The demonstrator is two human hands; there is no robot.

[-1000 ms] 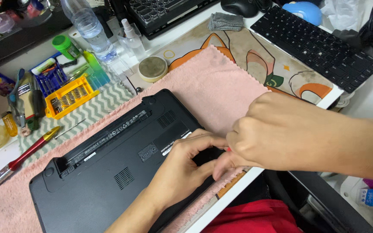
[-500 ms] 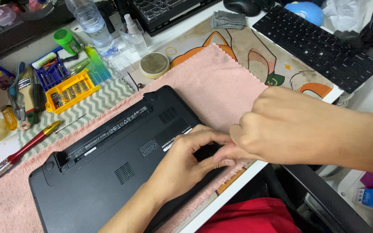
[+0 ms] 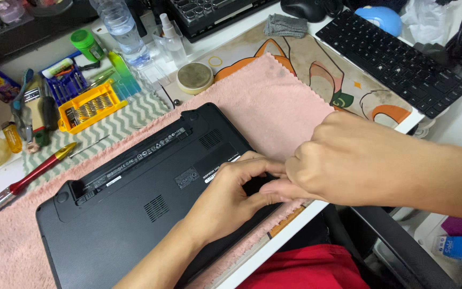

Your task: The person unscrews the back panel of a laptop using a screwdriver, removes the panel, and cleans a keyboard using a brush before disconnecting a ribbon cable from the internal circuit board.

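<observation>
Red-handled screwdriver (image 3: 25, 179): lies at the far left on the pink terry towel (image 3: 274, 107), well apart from both hands.
Yellow tray of screwdriver bits (image 3: 89, 106): sits on the grey zigzag mat (image 3: 140, 109), behind the laptop.
Black laptop, upside down (image 3: 135, 208): rests on the pink towel on the counter, underside facing up.
Left hand (image 3: 231, 200): lies on the laptop's near right corner, fingers curled and pinching at its edge.
Right hand (image 3: 348, 160): meets the left at that corner, fingers bent and pressed in; what they grip is hidden.
Black keyboard (image 3: 397, 53): lies far right, on the patterned desk mat (image 3: 316, 69).
</observation>
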